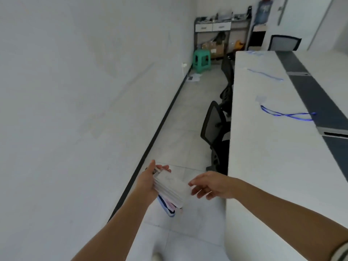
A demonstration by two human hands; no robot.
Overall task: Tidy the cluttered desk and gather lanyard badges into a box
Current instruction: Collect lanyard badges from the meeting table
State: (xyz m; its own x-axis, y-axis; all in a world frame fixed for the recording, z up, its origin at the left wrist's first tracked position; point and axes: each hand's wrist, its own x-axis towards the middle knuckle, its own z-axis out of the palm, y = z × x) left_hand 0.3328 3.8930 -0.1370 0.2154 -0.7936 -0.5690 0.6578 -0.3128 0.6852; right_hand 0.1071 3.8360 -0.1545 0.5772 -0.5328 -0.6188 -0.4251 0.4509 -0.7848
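lanyard badge (286,115) lies on the worktop (263,147) at one o'clock, its strap running nine-to-three; right hand (211,185), open and empty, is nearer; left hand (148,183) grips the badge stack (171,187).

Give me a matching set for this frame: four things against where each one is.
Things:
1. badge stack
2. nearest lanyard
3. green stool
4. nearest chair

Places:
A. lying on the desk
B. on the floor by the far shelving
C. in the left hand
D. tucked at the desk's edge

Pairs: 1-C, 2-A, 3-B, 4-D
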